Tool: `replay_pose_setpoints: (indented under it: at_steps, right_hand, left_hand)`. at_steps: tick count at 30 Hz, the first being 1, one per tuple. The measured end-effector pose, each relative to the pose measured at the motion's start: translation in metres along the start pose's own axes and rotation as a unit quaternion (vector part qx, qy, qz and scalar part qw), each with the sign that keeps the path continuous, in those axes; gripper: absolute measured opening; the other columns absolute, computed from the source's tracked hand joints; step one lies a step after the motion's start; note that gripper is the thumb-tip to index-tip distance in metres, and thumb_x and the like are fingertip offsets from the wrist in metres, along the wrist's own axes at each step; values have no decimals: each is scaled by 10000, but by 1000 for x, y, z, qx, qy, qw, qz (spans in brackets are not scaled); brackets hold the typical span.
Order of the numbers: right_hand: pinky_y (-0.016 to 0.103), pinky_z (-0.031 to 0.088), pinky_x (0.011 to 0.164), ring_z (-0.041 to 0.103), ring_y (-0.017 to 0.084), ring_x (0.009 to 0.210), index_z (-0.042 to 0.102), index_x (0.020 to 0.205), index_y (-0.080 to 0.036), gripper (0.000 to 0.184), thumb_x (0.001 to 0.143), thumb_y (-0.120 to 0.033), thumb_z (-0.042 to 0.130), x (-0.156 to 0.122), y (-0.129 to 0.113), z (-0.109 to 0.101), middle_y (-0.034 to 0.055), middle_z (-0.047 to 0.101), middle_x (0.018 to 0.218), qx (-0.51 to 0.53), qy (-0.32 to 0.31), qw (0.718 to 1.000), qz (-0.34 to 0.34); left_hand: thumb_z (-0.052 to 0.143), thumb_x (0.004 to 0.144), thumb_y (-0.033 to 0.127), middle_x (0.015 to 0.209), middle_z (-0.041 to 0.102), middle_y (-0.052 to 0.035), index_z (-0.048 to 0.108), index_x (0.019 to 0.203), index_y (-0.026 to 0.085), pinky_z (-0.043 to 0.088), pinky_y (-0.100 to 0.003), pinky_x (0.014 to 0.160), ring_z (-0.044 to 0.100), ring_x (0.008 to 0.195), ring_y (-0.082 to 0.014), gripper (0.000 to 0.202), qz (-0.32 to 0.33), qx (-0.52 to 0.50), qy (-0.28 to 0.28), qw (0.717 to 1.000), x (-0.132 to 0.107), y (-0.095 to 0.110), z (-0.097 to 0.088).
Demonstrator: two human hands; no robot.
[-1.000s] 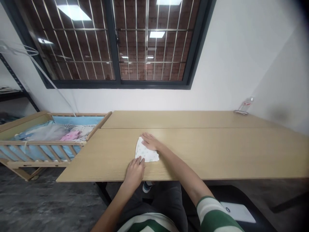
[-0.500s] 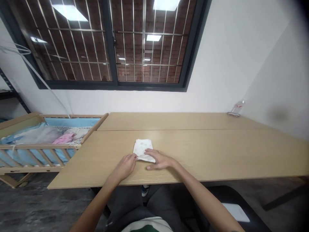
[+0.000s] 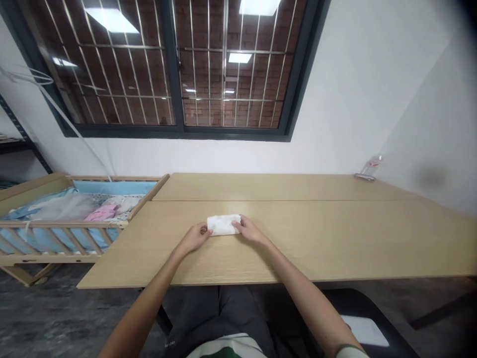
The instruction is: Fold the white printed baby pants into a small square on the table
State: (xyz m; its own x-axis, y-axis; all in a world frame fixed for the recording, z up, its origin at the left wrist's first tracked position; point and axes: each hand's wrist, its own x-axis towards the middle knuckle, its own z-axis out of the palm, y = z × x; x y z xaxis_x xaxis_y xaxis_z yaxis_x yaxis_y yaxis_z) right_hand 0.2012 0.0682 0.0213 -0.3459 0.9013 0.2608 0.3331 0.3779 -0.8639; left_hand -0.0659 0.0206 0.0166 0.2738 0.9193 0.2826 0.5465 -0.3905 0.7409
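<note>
A small white cloth (image 3: 223, 225) with a faint pattern is folded into a narrow strip over the wooden table (image 3: 316, 238). Its left end is pinched between the thumb and fingers of my left hand (image 3: 197, 235). At the other end, my right hand (image 3: 250, 229) grips it, thumb on the near face and fingers behind. Both hands are closed on the cloth; the fingertips behind it are partly hidden.
To the left stands a wooden crib (image 3: 67, 227) with blue padding and a pink cloth (image 3: 101, 213) inside. A clear bottle (image 3: 372, 165) lies tilted at the table's back right corner. A black chair (image 3: 357, 303) is below the table's front edge.
The cloth went from a flat squarish piece to a narrow folded strip. My right hand moved from resting on top to gripping its right end; my left hand shifted slightly up.
</note>
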Motion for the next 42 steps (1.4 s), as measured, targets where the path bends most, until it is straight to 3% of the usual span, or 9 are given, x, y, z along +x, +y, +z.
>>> replay_pose_setpoints:
  at_steps: [9, 12, 15, 17, 20, 24, 29, 37, 42]
  right_hand:
    - [337, 494, 712, 583, 204, 730, 541, 1053, -181, 352, 826, -439, 621, 15, 25, 15, 17, 605, 791, -85, 164, 981, 59]
    - [393, 515, 844, 620, 248, 915, 505, 1206, -163, 456, 863, -458, 571, 13, 23, 17, 98, 631, 999, -90, 189, 976, 55]
    - [468, 431, 1057, 541, 303, 1219, 451, 1367, -146, 528, 942, -458, 458, 7, 11, 19, 193, 551, 1304, -142, 236, 961, -5]
    - [507, 320, 1162, 432, 324, 1366, 425, 1447, -135, 555, 977, -430, 401, 4, 1, 22, 209, 486, 1440, -202, 211, 953, -76]
    - [500, 215, 1225, 306, 299, 1482, 382, 1530, -142, 581, 1005, -388, 364, 1, -9, 31, 174, 403, 1572, -278, 76, 944, -158]
    - [490, 183, 1234, 285, 266, 1514, 406, 1546, -176, 562, 1036, -397, 319, 1, -8, 39, 136, 406, 1594, -332, -40, 931, -144]
    - [486, 153, 1242, 236, 269, 1538, 407, 1549, -138, 596, 1046, -442, 303, -1, -3, 33, 159, 352, 1615, -343, -50, 933, -101]
    - [436, 135, 1261, 152, 261, 1560, 259, 1600, -75, 755, 1040, -580, 217, -10, 9, 11, 175, 202, 1665, -308, -44, 950, -31]
    - [492, 133, 1259, 127, 290, 1563, 300, 1592, -131, 740, 1008, -578, 387, -12, 9, 8, 156, 173, 1680, -279, -5, 956, -87]
  left_hand:
    - [584, 892, 369, 811, 726, -67, 633, 829, 210, 451, -284, 683, 666, 759, -216, 177, -131, 126, 93, 979, 31, -12, 23]
    - [610, 876, 361, 891, 726, -80, 635, 912, 214, 484, -319, 775, 678, 871, -241, 154, -129, 157, 123, 971, 28, -10, 25]
    - [549, 911, 338, 1217, 660, -162, 595, 1168, 175, 458, -423, 986, 606, 1168, -291, 308, -69, 181, 157, 968, 23, 1, 28]
    - [498, 943, 348, 1401, 555, -191, 534, 1307, 159, 393, -461, 1096, 509, 1321, -297, 412, -5, 188, 153, 970, 21, 10, 34]
    - [478, 962, 415, 1576, 408, -158, 396, 1485, 174, 292, -460, 1200, 356, 1472, -274, 582, 88, 193, 107, 971, 20, 20, 47]
    - [325, 1006, 549, 1664, 229, -188, 186, 1594, 101, 158, -507, 1252, 152, 1560, -291, 752, 99, 226, 18, 969, 24, 13, 63]
    - [221, 1000, 647, 1645, 258, -214, 233, 1583, 79, 201, -509, 1233, 180, 1551, -313, 814, 52, 239, 7, 970, 27, -4, 69]
    - [338, 959, 666, 1638, 225, -276, 225, 1560, 22, 149, -546, 1236, 131, 1548, -388, 888, 5, 246, 62, 967, 20, -5, 65]
    - [462, 952, 560, 1644, 284, -196, 329, 1535, 121, 207, -489, 1229, 202, 1544, -317, 741, 82, 242, 47, 966, 15, -1, 49]
